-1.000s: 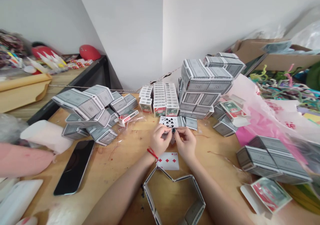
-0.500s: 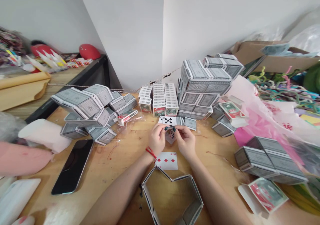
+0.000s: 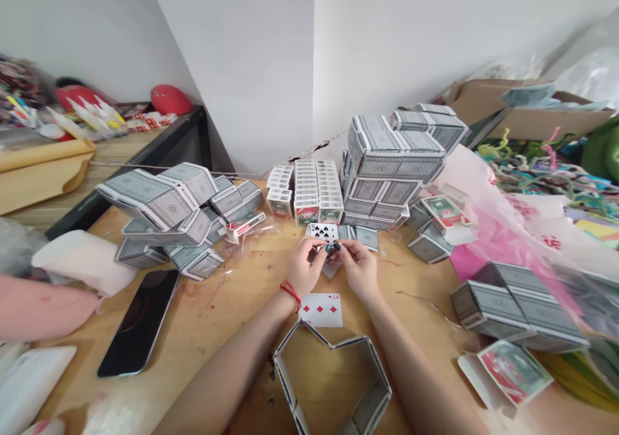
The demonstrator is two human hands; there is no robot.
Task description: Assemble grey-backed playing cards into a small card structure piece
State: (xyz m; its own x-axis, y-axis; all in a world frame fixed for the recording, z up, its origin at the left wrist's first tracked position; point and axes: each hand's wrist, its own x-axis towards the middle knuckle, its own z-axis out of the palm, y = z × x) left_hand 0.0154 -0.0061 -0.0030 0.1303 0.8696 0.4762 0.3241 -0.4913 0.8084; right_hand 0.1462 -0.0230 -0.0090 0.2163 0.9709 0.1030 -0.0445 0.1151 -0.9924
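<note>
My left hand [image 3: 305,266], a red string bracelet [image 3: 290,290] on its wrist, is closed in a pinch. Opposite it, my right hand [image 3: 358,269] pinches too, thumbs nearly meeting. Both grip a playing card [image 3: 331,269], mostly hidden by the fingers. Just beyond them lie a ten of spades [image 3: 322,231], face up, and a few face-down cards [image 3: 366,238]. A three of diamonds [image 3: 320,310] lies face up nearer me. Between my forearms stands a heart-shaped frame of joined cards [image 3: 374,401].
Stacked card-built blocks stand at the left [image 3: 159,203] and right [image 3: 382,158], with rows of card boxes [image 3: 306,190] between. A phone [image 3: 140,322] lies left. At right are an opened card box [image 3: 515,370], more card blocks [image 3: 517,306] and pink plastic [image 3: 478,229]. Another person's arm [image 3: 43,306] enters from the left.
The face of the card between my hands showed a picture before; now my fingers cover most of it. My thumbs have drawn closer together. The view has shifted very slightly.
</note>
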